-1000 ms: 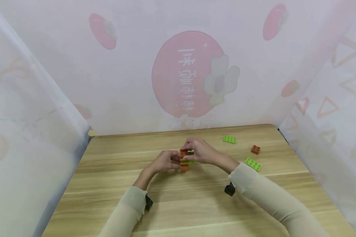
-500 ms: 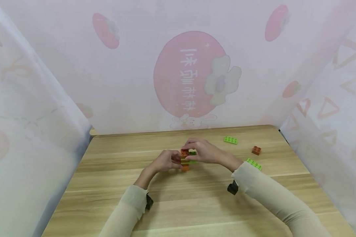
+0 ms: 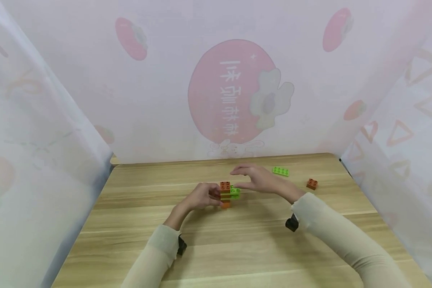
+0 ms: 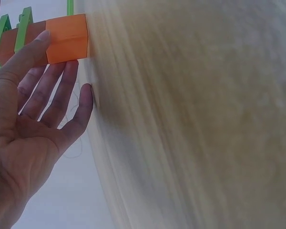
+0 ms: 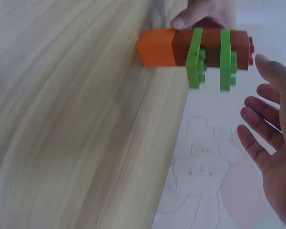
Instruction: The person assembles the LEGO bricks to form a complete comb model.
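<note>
A small tower of toy building bricks (image 3: 225,197) stands upright on the wooden table. Its base is an orange brick (image 4: 69,40); above it brown bricks alternate with two green plates (image 5: 195,57) that jut out to the right, and a brown brick (image 3: 225,187) with bare studs tops it. My left hand (image 3: 201,196) holds the tower from the left, thumb on the near face and fingers behind. Just right of the top, my right hand (image 3: 257,179) hovers with thumb and fingers spread and holds nothing; in the right wrist view its thumb tip is close to the top studs.
A loose green plate (image 3: 281,171) lies at the back right of the table (image 3: 216,256), with a brown brick (image 3: 312,184) farther right. White patterned sheets (image 3: 155,120) stand behind the table and along both sides.
My right hand has let go of the tower's top, opened and drawn back to the right. Its sleeve now covers the second loose green plate. The left hand keeps its hold.
</note>
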Demonstrator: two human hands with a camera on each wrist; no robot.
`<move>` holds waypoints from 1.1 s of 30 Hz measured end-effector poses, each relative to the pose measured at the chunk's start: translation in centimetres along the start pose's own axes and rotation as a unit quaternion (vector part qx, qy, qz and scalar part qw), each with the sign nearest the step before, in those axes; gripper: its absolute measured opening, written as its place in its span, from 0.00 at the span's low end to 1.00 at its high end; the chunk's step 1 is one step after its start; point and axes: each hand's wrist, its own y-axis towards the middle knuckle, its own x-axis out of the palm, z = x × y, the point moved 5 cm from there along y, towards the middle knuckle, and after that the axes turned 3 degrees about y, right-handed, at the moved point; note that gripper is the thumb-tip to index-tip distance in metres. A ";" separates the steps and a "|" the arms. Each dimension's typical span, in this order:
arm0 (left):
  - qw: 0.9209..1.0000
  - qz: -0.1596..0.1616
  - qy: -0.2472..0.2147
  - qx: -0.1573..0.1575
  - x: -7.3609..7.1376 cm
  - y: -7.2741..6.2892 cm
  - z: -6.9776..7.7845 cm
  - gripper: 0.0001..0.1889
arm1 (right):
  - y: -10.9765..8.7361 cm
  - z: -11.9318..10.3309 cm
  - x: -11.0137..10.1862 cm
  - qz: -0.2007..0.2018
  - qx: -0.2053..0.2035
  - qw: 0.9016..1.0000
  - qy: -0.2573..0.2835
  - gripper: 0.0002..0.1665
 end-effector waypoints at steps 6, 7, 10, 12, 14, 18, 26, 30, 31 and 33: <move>1.000 0.002 0.007 -0.003 0.0 0.1 0.1 0.14 | -0.8 1.4 -1.1 0.004 0.015 1.000 0.006 0.27; 1.000 0.003 0.009 -0.004 0.0 0.1 0.1 0.14 | -0.9 1.6 -1.2 0.005 0.016 1.000 0.003 0.27; 1.000 0.000 0.006 -0.005 0.1 0.1 0.1 0.14 | -1.3 2.3 -1.7 0.008 0.016 1.000 -0.006 0.26; 1.000 -0.001 0.003 -0.005 0.1 0.0 0.1 0.14 | -1.6 2.7 -2.0 0.009 0.018 1.000 -0.005 0.26; 1.000 -0.001 0.001 -0.004 0.1 0.0 0.1 0.14 | -1.8 3.2 -2.4 0.008 0.024 1.000 -0.005 0.26; 1.000 0.001 -0.003 -0.001 0.0 0.0 0.0 0.13 | -2.3 4.3 -2.9 0.002 0.041 0.999 -0.008 0.26; 1.000 -0.001 -0.023 0.003 0.0 0.0 -0.1 0.15 | -3.2 6.4 -3.7 -0.005 0.060 0.998 -0.030 0.27; 1.000 -0.001 -0.022 0.003 0.0 0.1 -0.1 0.15 | -3.9 7.6 -4.0 -0.006 0.075 0.996 -0.036 0.27; 1.000 -0.002 -0.023 0.002 0.1 0.1 -0.1 0.15 | -4.2 8.0 -4.0 -0.007 0.080 0.996 -0.037 0.28; 1.000 -0.002 -0.022 0.001 0.1 0.1 -0.1 0.15 | -4.6 8.8 -4.0 -0.009 0.090 0.995 -0.041 0.28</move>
